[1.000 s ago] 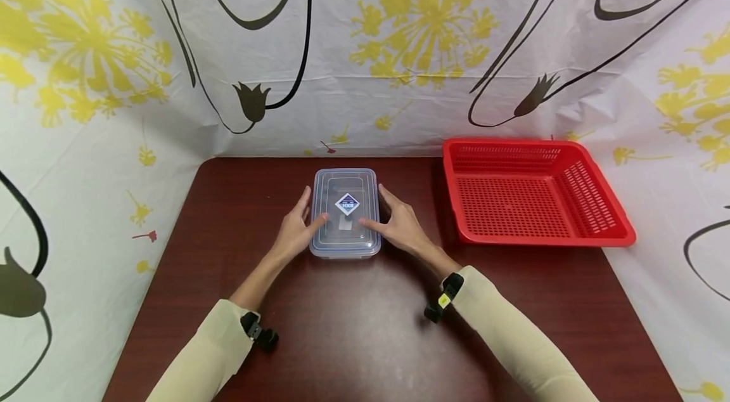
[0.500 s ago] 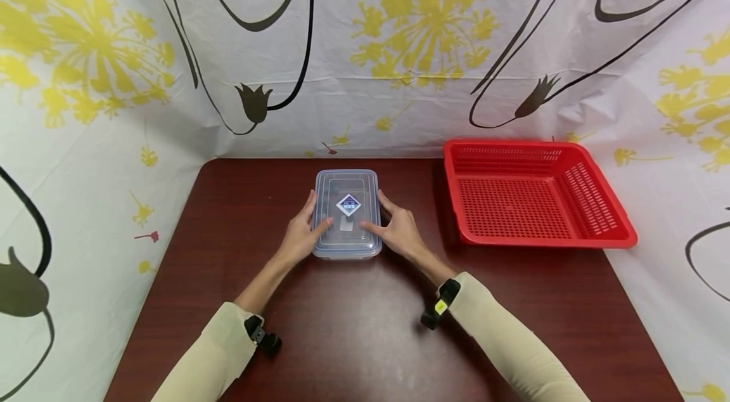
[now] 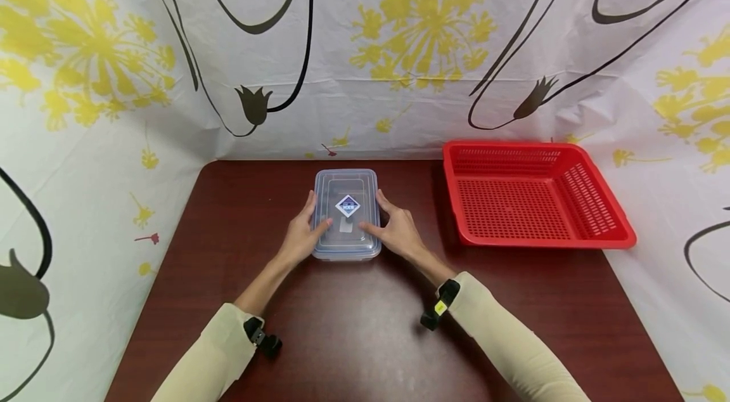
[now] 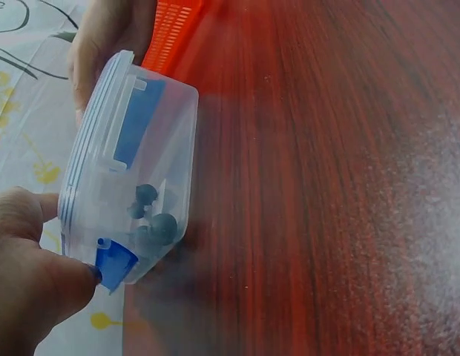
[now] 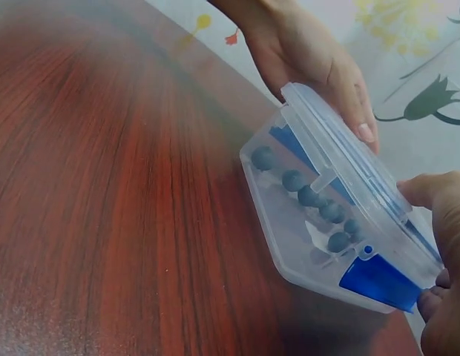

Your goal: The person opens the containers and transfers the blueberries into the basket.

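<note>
A clear plastic food container (image 3: 345,189) with a lid and a blue-and-white diamond label lies on the brown table. My left hand (image 3: 299,234) holds its left side, thumb on the lid and fingers along the edge. On the opposite side my right hand (image 3: 400,232) holds it the same way. A blue side clip (image 5: 380,283) shows by the right fingers, and another blue clip (image 4: 115,265) is at the left fingertips. Through the cloudy wall, several dark round balls (image 5: 311,196) are visible inside. The far fingers are partly hidden behind the container.
A red perforated plastic basket (image 3: 513,208) stands to the right, at the table's back right corner. The dark brown table (image 3: 342,338) meets a white flower-printed cloth (image 3: 342,116) at its back. Black wrist cameras (image 3: 265,338) are strapped over both sleeves.
My left fingers have drawn in against the container's left side, and my right fingers have shifted slightly. The container stays in nearly the same place; the basket has not moved.
</note>
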{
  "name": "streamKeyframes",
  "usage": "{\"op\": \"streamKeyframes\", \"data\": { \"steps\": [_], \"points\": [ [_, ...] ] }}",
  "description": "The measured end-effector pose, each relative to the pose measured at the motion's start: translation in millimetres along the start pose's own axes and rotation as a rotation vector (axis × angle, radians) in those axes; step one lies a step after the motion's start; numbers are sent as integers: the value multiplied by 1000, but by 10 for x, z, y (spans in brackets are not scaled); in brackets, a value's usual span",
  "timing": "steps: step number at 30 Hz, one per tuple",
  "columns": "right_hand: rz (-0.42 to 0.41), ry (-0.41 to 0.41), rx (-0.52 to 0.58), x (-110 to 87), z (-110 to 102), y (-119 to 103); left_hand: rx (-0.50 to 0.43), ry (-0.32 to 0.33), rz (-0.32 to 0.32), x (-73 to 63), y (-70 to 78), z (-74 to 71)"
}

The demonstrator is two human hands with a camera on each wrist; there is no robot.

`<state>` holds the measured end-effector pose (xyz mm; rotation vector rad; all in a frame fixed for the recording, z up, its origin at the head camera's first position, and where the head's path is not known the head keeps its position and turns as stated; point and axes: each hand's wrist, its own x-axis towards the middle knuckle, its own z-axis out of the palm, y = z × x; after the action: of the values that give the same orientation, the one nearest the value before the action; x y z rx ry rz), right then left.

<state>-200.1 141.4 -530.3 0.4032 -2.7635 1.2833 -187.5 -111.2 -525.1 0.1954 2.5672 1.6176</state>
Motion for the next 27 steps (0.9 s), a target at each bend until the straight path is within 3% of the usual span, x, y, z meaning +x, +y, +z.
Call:
{"op": "streamKeyframes", "data": {
  "steps": [7, 13, 27],
  "points": [
    [-36, 8, 26, 27, -37, -65, -40, 39, 8, -18, 98, -42],
    [-51, 29, 62, 63, -53, -121, -76, 35, 6, -33, 181, -110],
    [-73, 51, 31, 170, -10, -458, -90, 8, 36, -68, 239, -478]
  ]
}}
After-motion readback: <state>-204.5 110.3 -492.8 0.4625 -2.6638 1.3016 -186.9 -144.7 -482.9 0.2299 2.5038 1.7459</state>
